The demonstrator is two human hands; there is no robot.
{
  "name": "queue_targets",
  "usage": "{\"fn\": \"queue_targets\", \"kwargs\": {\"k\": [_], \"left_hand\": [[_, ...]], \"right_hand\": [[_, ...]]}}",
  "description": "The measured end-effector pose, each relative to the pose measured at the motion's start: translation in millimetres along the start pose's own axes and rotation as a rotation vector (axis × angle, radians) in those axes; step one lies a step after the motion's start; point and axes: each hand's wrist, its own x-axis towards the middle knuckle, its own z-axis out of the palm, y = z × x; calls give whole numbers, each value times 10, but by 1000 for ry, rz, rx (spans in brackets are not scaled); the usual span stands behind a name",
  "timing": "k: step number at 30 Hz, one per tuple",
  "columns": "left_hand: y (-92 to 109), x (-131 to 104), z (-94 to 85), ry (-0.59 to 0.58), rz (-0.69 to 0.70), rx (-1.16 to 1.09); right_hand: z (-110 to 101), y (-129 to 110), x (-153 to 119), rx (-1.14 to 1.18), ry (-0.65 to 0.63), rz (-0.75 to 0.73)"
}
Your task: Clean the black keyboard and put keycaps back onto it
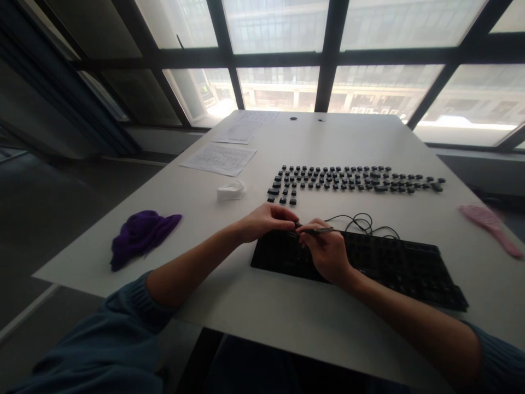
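Note:
A black keyboard (389,262) lies on the white table, its upper left part beneath my two hands. My left hand (270,220) is closed in a pinch over that corner, with a small dark piece that looks like a keycap (297,224) at the fingertips. Beside it, my right hand (328,249) grips a slim, dark pen-like tool (322,231) with a shiny end; its tip meets the small piece or comes very close. Behind the keyboard, several loose black keycaps (336,178) stand in rows. The key area under my hands is partly hidden.
A black cable (363,221) coils behind the keyboard. Left of the keycaps are a white tissue pack (230,190) and printed sheets (219,158). A purple cloth (143,235) lies near the left edge, a pink hairbrush (488,224) at the right edge.

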Motion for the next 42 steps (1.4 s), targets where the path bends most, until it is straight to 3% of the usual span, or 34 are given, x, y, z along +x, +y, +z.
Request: {"fn": "queue_targets", "kwargs": {"k": [3, 6, 11, 15, 22, 29, 33, 38, 42], "left_hand": [[32, 224, -97, 243, 98, 93], [61, 569, -204, 367, 277, 339], [4, 1064, -241, 379, 414, 832], [-77, 1198, -230, 326, 400, 919], [-110, 1236, -284, 287, 362, 1022], [-142, 1258, -299, 271, 346, 996], [-60, 1224, -330, 292, 377, 950], [94, 970, -194, 393, 471, 864], [41, 576, 59, 297, 507, 857]], "right_hand": [[12, 34, -9, 32, -14, 14], [15, 51, -12, 46, -24, 15], [15, 47, -4, 53, -18, 30], [20, 41, 4, 55, -28, 24], [19, 5, 18, 42, -38, -10], [16, -2, 29, 44, -37, 7], [18, 18, 20, 72, -31, 34], [27, 33, 37, 200, 71, 212], [4, -13, 75, 255, 183, 287]]}}
